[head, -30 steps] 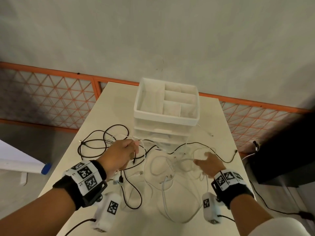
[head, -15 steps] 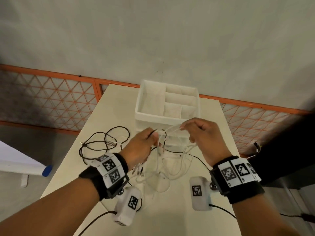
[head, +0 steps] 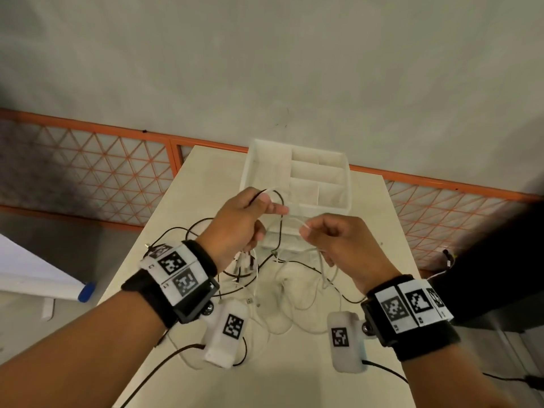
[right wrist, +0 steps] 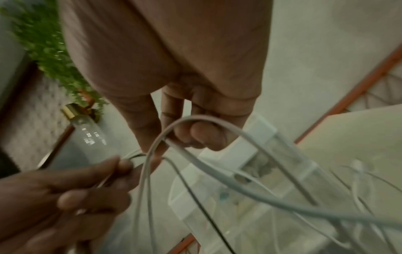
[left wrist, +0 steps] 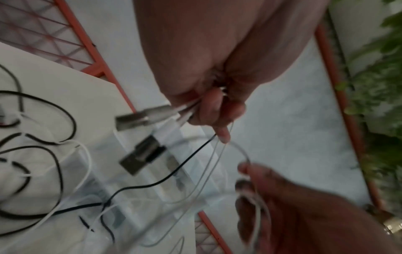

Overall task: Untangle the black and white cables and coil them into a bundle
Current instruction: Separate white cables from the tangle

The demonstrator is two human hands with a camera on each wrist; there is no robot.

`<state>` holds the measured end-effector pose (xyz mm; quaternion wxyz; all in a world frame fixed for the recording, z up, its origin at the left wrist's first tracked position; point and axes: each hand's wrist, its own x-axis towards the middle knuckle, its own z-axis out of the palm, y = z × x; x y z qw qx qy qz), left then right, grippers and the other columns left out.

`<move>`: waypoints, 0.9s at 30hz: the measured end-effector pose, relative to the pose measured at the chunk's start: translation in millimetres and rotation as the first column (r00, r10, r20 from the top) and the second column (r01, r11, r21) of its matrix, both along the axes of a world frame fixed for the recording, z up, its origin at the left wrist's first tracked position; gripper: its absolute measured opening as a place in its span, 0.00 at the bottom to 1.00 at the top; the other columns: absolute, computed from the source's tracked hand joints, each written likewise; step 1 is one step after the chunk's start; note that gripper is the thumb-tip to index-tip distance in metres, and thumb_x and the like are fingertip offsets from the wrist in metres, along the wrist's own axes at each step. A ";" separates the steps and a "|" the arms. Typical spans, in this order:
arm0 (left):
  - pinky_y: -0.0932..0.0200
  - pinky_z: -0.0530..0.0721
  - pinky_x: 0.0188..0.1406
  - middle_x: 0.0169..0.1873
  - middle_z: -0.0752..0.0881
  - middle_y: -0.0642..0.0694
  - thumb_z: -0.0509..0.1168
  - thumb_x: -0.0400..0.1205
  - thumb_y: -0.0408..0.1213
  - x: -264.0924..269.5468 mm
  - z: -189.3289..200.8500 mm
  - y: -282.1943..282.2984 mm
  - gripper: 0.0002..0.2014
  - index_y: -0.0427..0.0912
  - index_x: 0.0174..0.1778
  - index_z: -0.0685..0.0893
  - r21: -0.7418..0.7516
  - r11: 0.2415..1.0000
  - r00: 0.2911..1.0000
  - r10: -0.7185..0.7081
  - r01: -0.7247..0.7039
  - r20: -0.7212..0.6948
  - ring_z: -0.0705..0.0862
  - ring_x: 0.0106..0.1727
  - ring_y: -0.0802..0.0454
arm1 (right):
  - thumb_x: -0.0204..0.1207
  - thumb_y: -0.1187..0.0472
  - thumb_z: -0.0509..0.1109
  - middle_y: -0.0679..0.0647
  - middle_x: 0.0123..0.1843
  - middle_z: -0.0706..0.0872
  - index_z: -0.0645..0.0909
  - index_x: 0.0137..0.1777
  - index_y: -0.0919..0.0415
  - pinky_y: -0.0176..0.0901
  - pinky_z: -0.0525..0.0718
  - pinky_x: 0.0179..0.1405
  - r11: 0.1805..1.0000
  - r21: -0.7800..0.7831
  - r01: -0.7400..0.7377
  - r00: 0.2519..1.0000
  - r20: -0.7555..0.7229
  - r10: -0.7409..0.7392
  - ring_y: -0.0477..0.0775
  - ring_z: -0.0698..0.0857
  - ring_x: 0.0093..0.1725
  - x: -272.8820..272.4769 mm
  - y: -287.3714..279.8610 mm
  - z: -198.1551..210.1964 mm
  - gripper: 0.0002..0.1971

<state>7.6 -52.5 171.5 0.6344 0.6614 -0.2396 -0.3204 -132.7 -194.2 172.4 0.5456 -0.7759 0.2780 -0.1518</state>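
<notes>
Both hands raised: left hand [head: 241,222] pinching black cable [head: 279,201], right hand [head: 341,240] pinching white cable [head: 297,222]; organizer [head: 297,175] compartments bare.

At the top centre of the frame the left hand [left wrist: 217,72] pinches white cables [left wrist: 208,163] and a black cable [left wrist: 185,159], blurred plugs [left wrist: 139,118] jutting left. At lower right the right hand [left wrist: 293,206] grips a white loop, while cables sprawl over the table [left wrist: 71,89] at left
</notes>
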 end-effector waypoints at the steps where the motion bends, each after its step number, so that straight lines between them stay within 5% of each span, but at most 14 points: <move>1: 0.65 0.64 0.15 0.45 0.92 0.47 0.54 0.91 0.40 -5.2 -0.1 -3.8 0.11 0.39 0.47 0.75 0.000 1.000 0.999 -0.024 0.024 0.026 0.73 0.20 0.54 | 0.78 0.62 0.77 0.53 0.27 0.82 0.91 0.40 0.57 0.43 0.76 0.31 0.999 -0.030 -0.020 0.999 0.028 0.021 0.45 0.75 0.26 4.5 4.0 4.9 0.05; 5: 0.67 0.64 0.12 0.31 0.76 0.42 0.52 0.91 0.40 -14.1 -14.2 -7.6 0.12 0.41 0.43 0.72 0.060 0.997 0.998 -0.041 0.038 0.051 0.70 0.17 0.57 | 0.79 0.62 0.76 0.47 0.35 0.92 0.92 0.41 0.52 0.33 0.85 0.40 0.969 -0.208 0.134 0.981 0.169 -0.099 0.43 0.87 0.34 10.6 1.4 20.6 0.06; 9: 0.69 0.64 0.13 0.30 0.71 0.46 0.53 0.90 0.38 6.3 -32.7 10.7 0.11 0.43 0.43 0.76 0.191 0.980 0.998 0.047 -0.052 0.033 0.66 0.22 0.56 | 0.80 0.59 0.75 0.42 0.31 0.89 0.89 0.40 0.45 0.35 0.82 0.36 0.902 -0.306 0.306 0.945 0.212 -0.249 0.42 0.84 0.31 -5.1 -24.9 17.3 0.09; 13: 0.66 0.61 0.13 0.30 0.77 0.46 0.54 0.90 0.37 26.9 -16.2 23.7 0.11 0.41 0.45 0.78 0.082 0.986 0.986 0.150 -0.144 -0.072 0.65 0.18 0.58 | 0.78 0.51 0.76 0.42 0.32 0.87 0.88 0.37 0.46 0.42 0.81 0.43 0.895 -0.441 0.068 0.917 -0.326 -0.231 0.49 0.86 0.38 -21.9 -37.6 -18.0 0.08; 15: 0.66 0.63 0.13 0.41 0.87 0.48 0.54 0.90 0.38 28.8 -1.6 22.7 0.11 0.42 0.46 0.78 0.035 0.980 0.981 0.193 -0.193 0.018 0.68 0.19 0.56 | 0.78 0.53 0.76 0.48 0.28 0.86 0.88 0.34 0.54 0.44 0.82 0.41 0.912 -0.409 0.015 0.892 -0.407 -0.197 0.54 0.85 0.36 -23.2 -32.9 -34.4 0.12; 17: 0.64 0.66 0.16 0.53 0.89 0.52 0.54 0.90 0.40 22.8 6.1 17.8 0.11 0.45 0.46 0.79 0.007 0.978 0.968 0.204 -0.207 0.148 0.74 0.21 0.57 | 0.80 0.58 0.74 0.56 0.30 0.89 0.88 0.36 0.63 0.46 0.85 0.34 0.967 -0.234 0.104 0.939 -0.298 -0.173 0.55 0.85 0.30 -18.2 -26.8 -36.5 0.13; 20: 0.67 0.69 0.17 0.54 0.89 0.49 0.54 0.91 0.41 -3.5 3.9 3.5 0.11 0.45 0.48 0.79 0.006 0.998 0.975 0.057 -0.059 0.214 0.79 0.22 0.54 | 0.84 0.67 0.69 0.62 0.33 0.89 0.85 0.44 0.70 0.47 0.85 0.26 0.985 0.133 0.112 0.993 -0.042 -0.107 0.59 0.85 0.27 -3.7 -9.6 -15.3 0.09; 24: 0.68 0.71 0.16 0.39 0.89 0.44 0.52 0.91 0.43 -40.3 -26.0 -13.9 0.12 0.41 0.49 0.75 0.042 0.985 0.975 -0.171 0.166 0.142 0.78 0.20 0.50 | 0.85 0.72 0.64 0.63 0.34 0.89 0.83 0.48 0.73 0.46 0.86 0.26 0.983 0.175 0.057 0.972 0.216 -0.095 0.60 0.85 0.28 14.2 6.2 19.0 0.08; 27: 0.58 0.76 0.28 0.30 0.85 0.48 0.51 0.90 0.47 -38.7 -61.7 -14.0 0.13 0.48 0.43 0.73 0.195 0.967 0.956 -0.205 0.165 0.209 0.75 0.24 0.56 | 0.84 0.73 0.62 0.57 0.31 0.86 0.84 0.45 0.63 0.42 0.79 0.23 0.964 0.186 0.191 0.888 0.386 -0.250 0.55 0.80 0.25 15.4 -4.7 37.7 0.11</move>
